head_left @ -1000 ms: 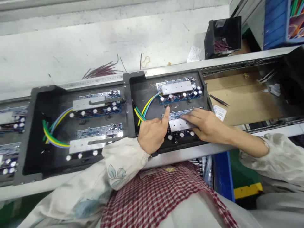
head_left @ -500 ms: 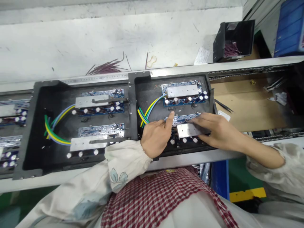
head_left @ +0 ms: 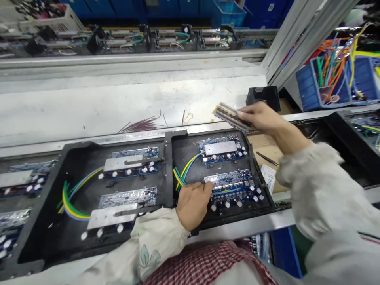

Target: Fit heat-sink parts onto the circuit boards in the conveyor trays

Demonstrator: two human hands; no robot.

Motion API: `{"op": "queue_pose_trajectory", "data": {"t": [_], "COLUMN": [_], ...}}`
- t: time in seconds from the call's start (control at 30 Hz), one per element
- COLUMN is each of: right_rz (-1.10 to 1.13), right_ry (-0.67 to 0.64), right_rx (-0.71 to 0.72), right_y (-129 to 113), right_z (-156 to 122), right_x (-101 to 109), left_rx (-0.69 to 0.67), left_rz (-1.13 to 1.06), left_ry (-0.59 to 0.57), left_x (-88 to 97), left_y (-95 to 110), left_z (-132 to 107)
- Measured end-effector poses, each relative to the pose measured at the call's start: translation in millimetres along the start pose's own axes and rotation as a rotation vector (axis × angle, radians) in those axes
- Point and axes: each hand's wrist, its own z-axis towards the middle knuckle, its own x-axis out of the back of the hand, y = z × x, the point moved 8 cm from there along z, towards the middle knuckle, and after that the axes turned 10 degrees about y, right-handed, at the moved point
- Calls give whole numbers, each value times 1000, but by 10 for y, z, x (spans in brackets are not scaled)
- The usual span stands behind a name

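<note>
The left hand (head_left: pixel 192 206) lies loosely curled and empty, fingertips touching the left end of a circuit board (head_left: pixel 234 190) in a black tray (head_left: pixel 169 174). The right hand (head_left: pixel 258 117) grips a stack of metal strips (head_left: pixel 230 116) above the tray's far rim, too blurred to make out clearly.

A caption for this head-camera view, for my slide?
Right hand holds a long metallic bar; left hand rests on a blue circuit board in a black plastic tray.
</note>
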Motion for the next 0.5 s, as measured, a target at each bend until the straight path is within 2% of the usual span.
{"op": "queue_pose_trajectory", "data": {"t": [0.03, 0.1, 0.17, 0.3, 0.4, 0.5], "right_rz": [41, 44, 18, -106, -226, -317], "right_ry": [35, 14, -33, -97, -103, -41], "right_rx": [-131, -206, -244, -315, -322, -245], "right_y": [155, 327, 451, 627, 696, 642], "right_z": [261, 686, 959, 1158, 1203, 1269], "right_x": [-73, -285, -470, -624, -596, -506], "left_rx": [-3, -4, -4, 2, 13, 2], "left_rz": [4, 12, 16, 7, -16, -16], "left_ry": [5, 7, 7, 0, -16, -2], "left_x": [3, 3, -2, -33, -63, -45], "left_y": [-4, -3, 1, -20, -50, -53], "left_z": [-10, -24, -30, -21, -11, -5]}}
